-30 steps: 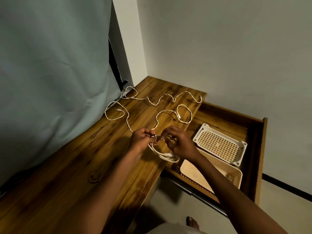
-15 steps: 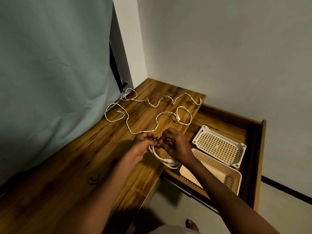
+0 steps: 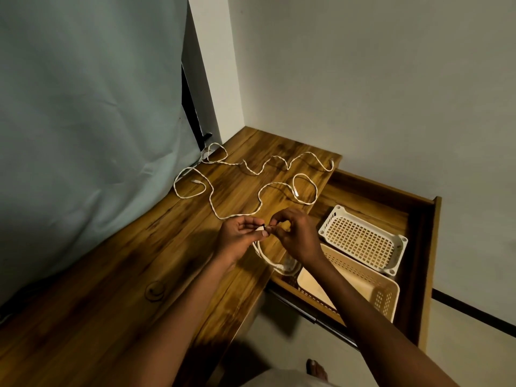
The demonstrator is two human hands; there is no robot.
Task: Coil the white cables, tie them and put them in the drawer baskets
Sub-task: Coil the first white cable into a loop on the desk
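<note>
A coiled white cable (image 3: 275, 265) hangs below both hands at the desk's right edge. My left hand (image 3: 238, 236) pinches the top of the coil. My right hand (image 3: 296, 236) pinches a small dark tie at the same spot, fingertips almost touching the left thumb. A long loose white cable (image 3: 237, 191) snakes over the wooden desk (image 3: 111, 289) beyond the hands. To the right an open drawer (image 3: 418, 247) holds two perforated baskets: a white basket (image 3: 363, 238) further back and a cream basket (image 3: 371, 289) nearer, partly hidden by my right forearm.
A pale curtain (image 3: 83, 121) hangs along the desk's left side, touching the far loops of the loose cable. Grey walls close the corner behind the desk. A bare foot (image 3: 315, 368) shows on the floor below the drawer.
Both hands have lifted slightly with the coil and drawn close at its top. The loose cable on the desk has not moved.
</note>
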